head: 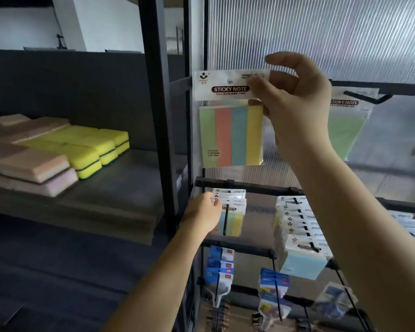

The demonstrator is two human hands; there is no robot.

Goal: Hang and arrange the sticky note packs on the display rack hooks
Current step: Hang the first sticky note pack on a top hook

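My right hand point(295, 99) pinches the white header of a sticky note pack point(229, 130) with green, orange, blue and yellow strips, holding it up at the top rail of the rack. Lower down, my left hand point(203, 214) grips the left edge of several striped packs point(234, 207) hanging on a black hook point(225, 219). To the right, a row of packs with pastel pads point(300, 238) hangs on another hook. A green pack point(347, 125) hangs on the top rail's hook point(367, 98) behind my right wrist.
Black rails point(247, 188) cross the ribbed translucent panel point(321, 37). Blue-carded items point(219, 267) hang on lower hooks. A black upright post point(157, 97) divides the rack from a grey shelf point(120, 188) carrying yellow sponges point(96, 149) and pink and brown blocks point(31, 164).
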